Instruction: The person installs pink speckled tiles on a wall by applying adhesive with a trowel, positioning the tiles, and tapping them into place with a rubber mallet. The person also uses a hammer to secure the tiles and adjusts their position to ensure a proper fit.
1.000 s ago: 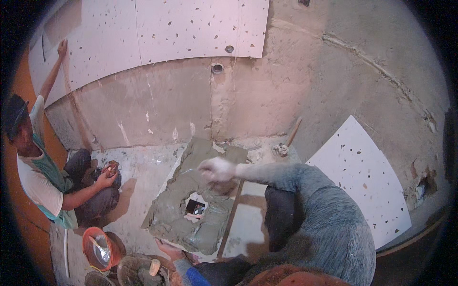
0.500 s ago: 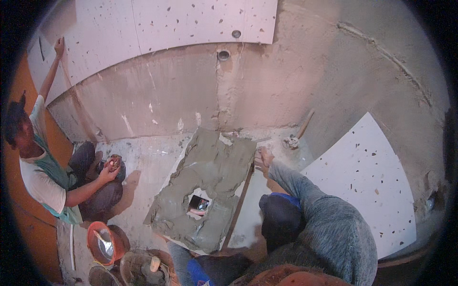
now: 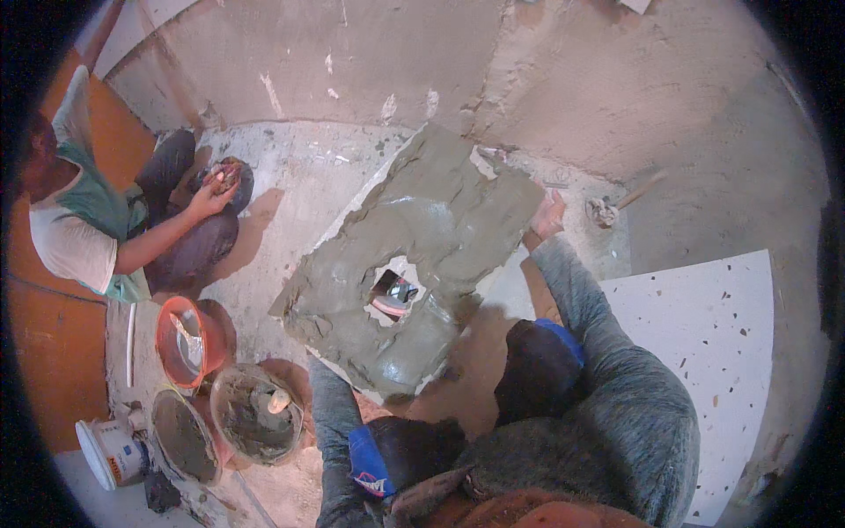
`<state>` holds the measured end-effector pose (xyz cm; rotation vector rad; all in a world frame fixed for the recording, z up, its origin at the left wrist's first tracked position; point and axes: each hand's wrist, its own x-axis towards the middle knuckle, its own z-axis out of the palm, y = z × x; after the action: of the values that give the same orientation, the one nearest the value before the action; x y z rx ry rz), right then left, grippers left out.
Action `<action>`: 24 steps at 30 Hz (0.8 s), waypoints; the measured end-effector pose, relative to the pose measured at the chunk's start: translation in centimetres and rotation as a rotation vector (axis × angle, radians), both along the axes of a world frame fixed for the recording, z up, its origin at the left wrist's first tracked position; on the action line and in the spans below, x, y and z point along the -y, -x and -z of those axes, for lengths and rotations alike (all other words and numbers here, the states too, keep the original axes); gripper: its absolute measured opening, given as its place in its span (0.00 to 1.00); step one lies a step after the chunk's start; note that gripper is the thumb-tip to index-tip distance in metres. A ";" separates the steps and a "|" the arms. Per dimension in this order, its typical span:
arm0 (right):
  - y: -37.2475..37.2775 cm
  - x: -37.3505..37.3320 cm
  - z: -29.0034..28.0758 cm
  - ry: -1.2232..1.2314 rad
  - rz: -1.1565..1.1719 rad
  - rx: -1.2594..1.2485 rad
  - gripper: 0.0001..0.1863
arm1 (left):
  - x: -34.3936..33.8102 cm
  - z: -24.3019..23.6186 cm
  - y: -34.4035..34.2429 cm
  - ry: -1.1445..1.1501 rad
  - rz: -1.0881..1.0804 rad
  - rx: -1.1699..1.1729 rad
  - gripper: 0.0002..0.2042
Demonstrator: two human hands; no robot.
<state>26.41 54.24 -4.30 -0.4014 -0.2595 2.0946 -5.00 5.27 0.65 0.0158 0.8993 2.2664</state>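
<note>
A mortar-covered slab (image 3: 444, 246) is occupying the space between the person's knees (image 3: 539, 365) and the wall (image 3: 378, 57).
The right hand (image 3: 549, 215) is gripping its right edge, fingers partly hidden; the left hand is hiding under the near edge, its fingers' hold impossible to tell. Darkness is cutting into a co-worker's head (image 3: 40, 154).

The wall (image 3: 290, 53) ahead of me is bare plaster, grey-brown with a pinkish cast, and pale smears (image 3: 389, 109) mark it low down; white panelling (image 3: 150, 13) covers its upper left; an orange surface (image 3: 53, 352) closes off the left side; the floor (image 3: 290, 158) is pale and dusty, with crumbs scattered near the wall's foot; the light is dim and pinkish, and shadows (image 3: 257, 227) fall rightward across the floor.
</note>
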 end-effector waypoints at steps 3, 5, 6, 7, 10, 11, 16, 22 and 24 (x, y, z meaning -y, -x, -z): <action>0.9 1.4 -4.0 0.077 0.047 0.039 0.33 | -0.6 0.3 1.4 0.003 -0.020 -0.022 0.25; 0.8 1.2 -2.8 0.065 0.046 -0.031 0.32 | -1.4 0.5 2.1 0.005 -0.027 -0.027 0.25; 0.7 1.4 -2.2 0.061 0.048 -0.069 0.31 | -1.6 0.6 2.6 0.005 -0.025 -0.033 0.25; 0.4 1.5 -1.5 -0.097 0.054 0.092 0.30 | -1.8 0.7 2.9 0.004 -0.022 -0.032 0.25; 1.3 2.7 -2.6 -0.288 0.048 0.286 0.27 | -1.8 0.9 3.7 0.012 -0.040 -0.060 0.25; 1.7 2.5 -3.8 -0.162 0.044 0.177 0.26 | -1.8 1.0 4.1 0.004 -0.056 -0.066 0.25; -0.5 2.6 -2.2 -0.037 0.065 0.250 0.27 | -2.8 0.0 5.6 0.037 -0.063 -0.106 0.25; -1.0 2.2 -5.1 0.079 0.038 0.167 0.30 | -1.6 -1.0 6.7 0.121 -0.118 -0.141 0.24; -1.6 1.9 -5.6 0.013 0.013 0.209 0.30 | -0.5 -1.1 5.9 0.172 -0.131 -0.151 0.24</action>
<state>28.02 52.39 1.31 -0.6300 -0.3648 2.0436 -10.92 5.77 1.80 0.0528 1.2045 2.3241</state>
